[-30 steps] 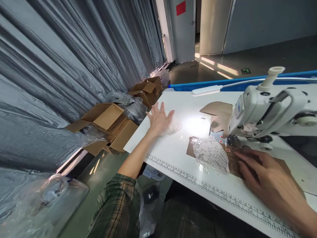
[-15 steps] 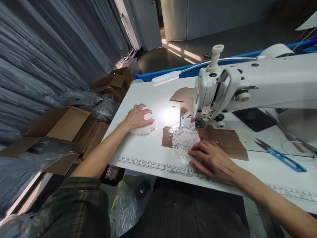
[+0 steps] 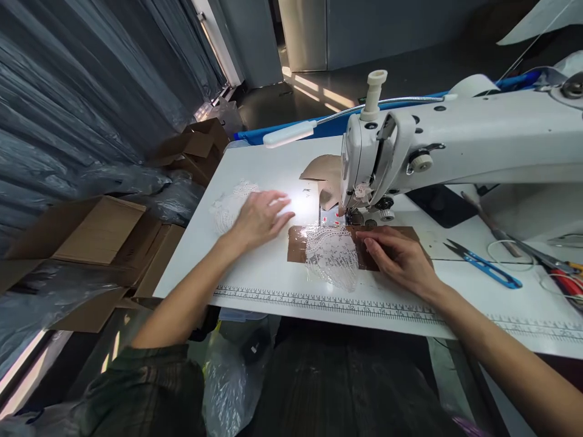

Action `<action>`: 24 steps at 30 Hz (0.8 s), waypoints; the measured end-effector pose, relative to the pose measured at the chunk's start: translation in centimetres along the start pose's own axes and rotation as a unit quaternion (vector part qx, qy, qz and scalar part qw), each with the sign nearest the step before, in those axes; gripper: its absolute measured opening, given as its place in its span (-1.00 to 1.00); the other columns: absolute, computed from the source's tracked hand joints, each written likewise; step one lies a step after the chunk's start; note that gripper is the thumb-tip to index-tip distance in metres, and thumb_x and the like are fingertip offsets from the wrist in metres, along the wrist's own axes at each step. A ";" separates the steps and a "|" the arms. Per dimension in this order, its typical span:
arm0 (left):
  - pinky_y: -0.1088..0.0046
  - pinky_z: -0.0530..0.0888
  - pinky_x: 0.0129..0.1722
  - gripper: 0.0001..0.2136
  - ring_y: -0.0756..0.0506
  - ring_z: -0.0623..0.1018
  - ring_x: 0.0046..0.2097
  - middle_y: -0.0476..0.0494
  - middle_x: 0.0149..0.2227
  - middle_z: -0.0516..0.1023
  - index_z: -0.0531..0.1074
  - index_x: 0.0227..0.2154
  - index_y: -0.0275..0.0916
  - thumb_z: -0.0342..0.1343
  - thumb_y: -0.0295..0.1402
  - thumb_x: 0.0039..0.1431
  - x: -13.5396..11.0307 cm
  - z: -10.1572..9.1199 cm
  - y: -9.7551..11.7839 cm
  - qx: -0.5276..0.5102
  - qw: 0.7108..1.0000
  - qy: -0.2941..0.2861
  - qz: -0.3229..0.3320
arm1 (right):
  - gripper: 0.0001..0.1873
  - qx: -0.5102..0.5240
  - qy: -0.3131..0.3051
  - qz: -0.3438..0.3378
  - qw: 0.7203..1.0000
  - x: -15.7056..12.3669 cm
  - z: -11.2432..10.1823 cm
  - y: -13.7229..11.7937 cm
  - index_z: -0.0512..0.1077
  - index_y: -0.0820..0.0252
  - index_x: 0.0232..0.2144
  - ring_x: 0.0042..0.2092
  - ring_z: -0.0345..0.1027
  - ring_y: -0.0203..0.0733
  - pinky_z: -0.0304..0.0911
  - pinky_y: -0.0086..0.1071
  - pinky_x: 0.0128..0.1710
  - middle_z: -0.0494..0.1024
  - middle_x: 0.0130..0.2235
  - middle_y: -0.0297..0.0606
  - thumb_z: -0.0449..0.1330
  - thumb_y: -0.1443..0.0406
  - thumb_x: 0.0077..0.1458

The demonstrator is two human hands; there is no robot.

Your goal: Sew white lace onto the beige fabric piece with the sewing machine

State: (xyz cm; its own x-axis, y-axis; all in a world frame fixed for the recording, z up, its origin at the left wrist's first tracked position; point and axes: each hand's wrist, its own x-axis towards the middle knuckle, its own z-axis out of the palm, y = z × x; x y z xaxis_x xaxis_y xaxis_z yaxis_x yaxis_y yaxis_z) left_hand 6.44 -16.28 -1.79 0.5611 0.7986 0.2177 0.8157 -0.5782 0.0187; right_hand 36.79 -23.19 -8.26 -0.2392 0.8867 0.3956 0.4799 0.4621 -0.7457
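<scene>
My left hand [image 3: 260,220] is over the white table [image 3: 186,273], fingers spread and holding nothing. Just behind it, to the left, a white lace piece [image 3: 228,209] lies flat. A second lace piece [image 3: 331,258] rests across a brown strip [image 3: 297,244] in front of the sewing machine's needle area. At this lace's right edge, over the strip, my right hand [image 3: 401,258] has thumb and fingers pinched together. What sits between those fingertips is too small to make out.
The white sewing machine [image 3: 473,145] fills the right side, with a lamp [image 3: 289,135] beside its head. Tan pieces [image 3: 325,173] lie behind the needle area. Blue thread snips [image 3: 485,264] lie at right. Open cardboard boxes [image 3: 100,230] stand left of the table.
My left hand has come off the left lace piece and moved right. My right hand has shifted from the near lace's lower corner up to its right edge, fingers now pinched. The view has turned slightly right.
</scene>
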 end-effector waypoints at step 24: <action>0.53 0.43 -0.49 -0.78 0.04 0.49 -0.44 -0.10 -0.36 0.57 0.51 -0.14 -0.28 0.01 -0.30 0.33 0.7 -0.6 6.4 -0.453 0.891 -0.024 -0.026 | -0.65 0.292 -0.237 0.232 0.897 1.7 0.5 -2.6 0.50 0.23 -0.25 -0.39 0.41 -0.27 0.34 -0.35 -0.37 0.56 -0.38 -0.28 0.21 0.05 0.13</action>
State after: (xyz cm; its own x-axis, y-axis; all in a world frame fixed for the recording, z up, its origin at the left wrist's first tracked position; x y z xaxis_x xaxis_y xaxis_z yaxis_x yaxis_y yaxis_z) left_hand 12.02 -19.54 -0.90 0.5488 0.8223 0.1508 0.4048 -0.4193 0.8126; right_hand 34.77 -22.91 -5.91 -0.5269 0.8265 -0.1982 0.1289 -0.1528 -0.9798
